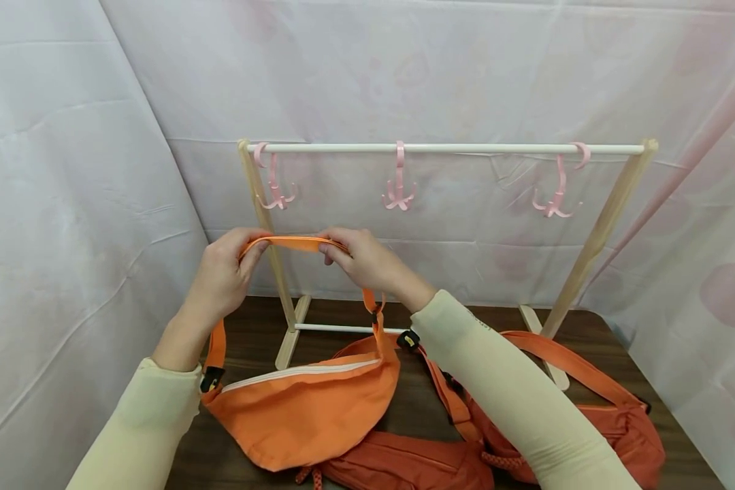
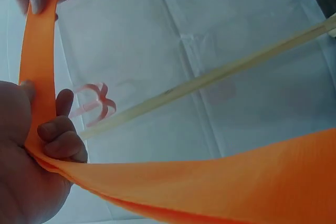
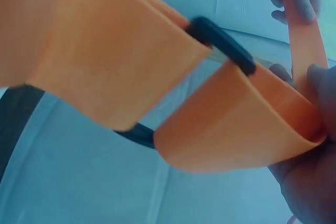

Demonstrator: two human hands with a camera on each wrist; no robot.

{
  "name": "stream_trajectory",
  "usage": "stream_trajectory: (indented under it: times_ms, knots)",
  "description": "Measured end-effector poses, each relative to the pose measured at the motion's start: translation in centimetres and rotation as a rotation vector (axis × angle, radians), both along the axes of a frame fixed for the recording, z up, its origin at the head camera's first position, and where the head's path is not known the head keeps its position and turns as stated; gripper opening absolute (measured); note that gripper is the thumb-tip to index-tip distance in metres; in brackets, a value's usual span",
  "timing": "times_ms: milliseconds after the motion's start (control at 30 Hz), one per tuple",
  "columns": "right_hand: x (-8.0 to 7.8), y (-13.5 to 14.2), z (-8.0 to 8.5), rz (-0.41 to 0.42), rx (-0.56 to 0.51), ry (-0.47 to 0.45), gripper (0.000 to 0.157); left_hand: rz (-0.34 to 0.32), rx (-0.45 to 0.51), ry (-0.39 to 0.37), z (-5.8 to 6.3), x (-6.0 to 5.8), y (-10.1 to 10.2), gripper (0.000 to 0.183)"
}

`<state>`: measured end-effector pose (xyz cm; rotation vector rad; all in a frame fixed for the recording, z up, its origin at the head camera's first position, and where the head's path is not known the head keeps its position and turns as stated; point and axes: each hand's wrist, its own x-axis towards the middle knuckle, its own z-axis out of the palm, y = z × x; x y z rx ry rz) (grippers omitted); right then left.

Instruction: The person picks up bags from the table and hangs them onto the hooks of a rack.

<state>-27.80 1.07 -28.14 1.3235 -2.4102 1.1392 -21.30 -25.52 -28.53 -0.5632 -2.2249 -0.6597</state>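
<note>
Orange webbing makes up the strap that, in the head view, is stretched between the left hand and the right hand, each with its thumb and fingers closed on it so that the short length between them runs nearly level. Below them is the orange bag, its white zip slanting up to the right and a black buckle at its left end; its lower edge overlaps one rust-red bag, though whether the two touch I cannot tell. Another rust-red bag lies on the right of the dark wooden table, partly hidden by the right sleeve. Behind stands a rack with a white bar, wooden posts and three pink hooks, against pale curtains. From the left wrist, the strap passes through the left hand, whose fingers curl over its edge, then bends and widens toward the lower right; the right hand pinches it further along at the upper left. From the right wrist, the strap loops through a black ring and runs to the right hand, the thumb pressed on it, while the left hand holds it at the upper right.
</note>
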Motion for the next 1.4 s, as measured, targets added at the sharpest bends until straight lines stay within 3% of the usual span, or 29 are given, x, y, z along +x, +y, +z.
stream_trajectory:
  times_ms: [400, 600, 867, 1167, 1400]
  knots:
    - [-0.3, -1.2, 3.1, -0.107, -0.056, 0.098, 0.022, 0.130, 0.069, 0.068, 2.1, -0.4, -0.1, 0.022]
    - [-1.1, -1.6, 3.9, -0.175, -0.034, 0.168, 0.023, 0.179, 0.074, 0.061, 2.7, -1.6, -0.5, 0.027]
    - [-2.4, -2.7, 4.5, -0.262, -0.040, 0.326, 0.021, 0.242, 0.097, 0.069, 3.4, -3.4, -0.6, 0.031]
    - [-3.1, -4.0, 5.2, -0.357, -0.019, 0.433, 0.021, 0.381, 0.072, 0.118, 3.5, -4.9, -0.2, 0.033]
    - [-3.6, -4.4, 5.1, -0.411, 0.036, 0.475, 0.019, 0.423, 0.067, 0.148, 3.3, -5.9, 0.3, 0.028]
